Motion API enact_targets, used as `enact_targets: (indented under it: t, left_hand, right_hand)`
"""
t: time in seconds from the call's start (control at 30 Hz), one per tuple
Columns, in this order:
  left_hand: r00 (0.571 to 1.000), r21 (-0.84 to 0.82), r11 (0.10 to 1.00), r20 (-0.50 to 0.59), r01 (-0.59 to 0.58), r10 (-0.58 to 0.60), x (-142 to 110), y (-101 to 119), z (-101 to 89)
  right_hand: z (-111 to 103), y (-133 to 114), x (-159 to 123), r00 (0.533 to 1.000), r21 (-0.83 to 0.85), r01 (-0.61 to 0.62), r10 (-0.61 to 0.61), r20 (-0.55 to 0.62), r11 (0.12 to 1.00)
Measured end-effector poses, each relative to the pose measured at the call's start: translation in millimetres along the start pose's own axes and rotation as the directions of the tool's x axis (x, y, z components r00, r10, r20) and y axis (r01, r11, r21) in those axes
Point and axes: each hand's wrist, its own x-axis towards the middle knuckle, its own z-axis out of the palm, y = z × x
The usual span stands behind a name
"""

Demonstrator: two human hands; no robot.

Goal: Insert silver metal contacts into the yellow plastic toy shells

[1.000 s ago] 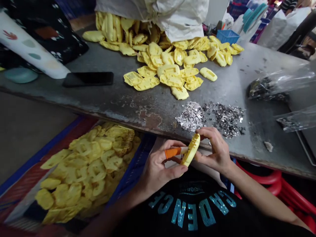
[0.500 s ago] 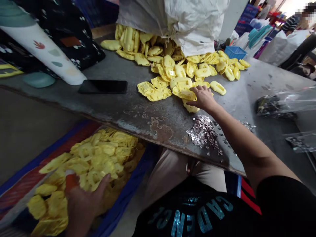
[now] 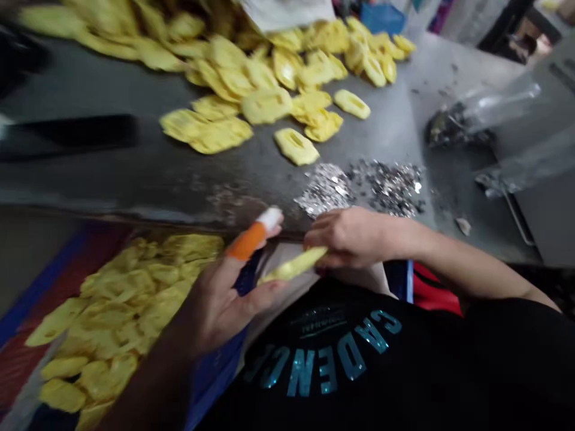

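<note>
My right hand (image 3: 353, 236) is closed on one end of a yellow plastic shell (image 3: 294, 265) and holds it tilted, just off the table's front edge. Around the shell's other end is my left hand (image 3: 229, 293), thumb and forefinger spread apart. Orange tape and a white cover wrap its forefinger. Whether the left thumb touches the shell I cannot tell. Just beyond the right hand lies a pile of small shiny metal pieces (image 3: 326, 188). A single yellow shell with an oblong opening (image 3: 296, 146) rests on the table beyond the hands.
More yellow shells (image 3: 265, 105) spread across the grey metal table (image 3: 148, 185). Below left, a blue-rimmed crate (image 3: 33, 287) holds many shells. A dark phone (image 3: 81, 130) lies at left; a clear bag of dark parts (image 3: 458, 126) is at right, a blue basket (image 3: 381, 18) behind.
My left hand has risen from the crate to the table's front edge. My right hand has drawn back from the heap with a yellow shell. The view has shifted and blurred.
</note>
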Motion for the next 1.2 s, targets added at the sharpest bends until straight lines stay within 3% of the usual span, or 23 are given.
enact_targets:
  t: [0.03, 0.07, 0.13, 0.17, 0.23, 0.27, 0.3, 0.33, 0.37, 0.4, 0.43, 0.57, 0.67, 0.77, 0.93, 1.1, 1.2]
  left_hand:
    - [0.985, 0.061, 0.998, 0.169, 0.019, -0.029, 11.4, 2.2, 10.6]
    - [0.929, 0.098, 0.994, 0.359, 0.056, -0.088, 20.9, 1.3, 23.3]
    - [0.773, 0.105, 0.982, 0.606, 0.155, -0.187, 30.4, -5.0, 51.7]
    - [0.733, 0.073, 0.971, 0.643, 0.229, -0.221, 30.3, -8.2, 65.3]
    - [0.74, -0.026, 0.919, 0.603, 0.393, -0.299, 23.6, -10.5, 87.9]
    - [0.753, -0.081, 0.881, 0.559, 0.466, -0.346, 19.3, -9.0, 96.5]
    - [0.758, -0.13, 0.841, 0.519, 0.526, -0.394, 15.6, -5.8, 103.6]
    - [0.756, -0.169, 0.803, 0.488, 0.571, -0.435, 13.0, -1.2, 109.5]
    - [0.756, -0.203, 0.775, 0.463, 0.599, -0.463, 11.8, 4.2, 114.5]
    - [0.76, -0.234, 0.755, 0.437, 0.613, -0.481, 11.8, 9.9, 118.9]
    - [0.768, -0.265, 0.74, 0.408, 0.618, -0.495, 12.7, 15.3, 123.0]
    - [0.788, -0.356, 0.704, 0.317, 0.614, -0.527, 17.6, 27.3, 135.8]
    - [0.793, -0.375, 0.698, 0.284, 0.61, -0.54, 17.9, 27.6, 139.7]
    - [0.794, -0.398, 0.687, 0.279, 0.608, -0.54, 17.0, 25.6, 138.7]
    - [0.801, -0.435, 0.672, 0.315, 0.599, -0.509, 18.2, 19.1, 133.2]
    - [0.784, -0.43, 0.656, 0.373, 0.62, -0.496, 21.5, 14.8, 132.7]
    - [0.772, -0.427, 0.645, 0.397, 0.634, -0.496, 21.3, 15.1, 134.2]
  right_hand:
    - [11.8, -18.7, -11.0, 1.0, 0.028, 0.011, -0.011, 0.014, 1.0]
    - [22.8, -33.0, -21.8, 1.0, 0.055, -0.006, 0.005, 0.022, 0.998]
    - [41.6, -48.9, -47.3, 0.998, 0.153, -0.054, 0.057, -0.012, 0.987]
    - [49.2, -51.2, -63.4, 0.994, 0.227, -0.076, 0.092, -0.06, 0.971]
    - [60.9, -46.8, -101.9, 0.942, 0.365, -0.137, 0.235, -0.239, 0.921]
    - [65.6, -40.8, -122.6, 0.864, 0.402, -0.204, 0.357, -0.355, 0.893]
    - [69.8, -32.9, -142.7, 0.737, 0.409, -0.311, 0.489, -0.466, 0.858]
    - [73.6, -23.6, -160.9, 0.58, 0.383, -0.445, 0.587, -0.565, 0.809]
    - [77.2, -13.7, -176.0, 0.451, 0.342, -0.569, 0.631, -0.631, 0.748]
    - [80.5, -3.9, -187.3, 0.382, 0.301, -0.659, 0.651, -0.656, 0.69]
    - [83.4, 5.4, -194.4, 0.352, 0.253, -0.721, 0.656, -0.668, 0.645]
    - [90.3, 31.6, -188.1, 0.388, 0.102, -0.809, 0.656, -0.647, 0.579]
    - [89.7, 40.2, -171.9, 0.424, 0.049, -0.812, 0.645, -0.636, 0.582]
    - [86.3, 39.4, -169.3, 0.465, 0.056, -0.782, 0.639, -0.613, 0.621]
    - [80.7, 21.3, -191.4, 0.529, 0.168, -0.689, 0.647, -0.549, 0.705]
    - [82.4, 19.9, -184.9, 0.439, 0.123, -0.774, 0.667, -0.602, 0.621]
    - [85.1, 27.0, -165.6, 0.458, 0.041, -0.805, 0.665, -0.59, 0.591]
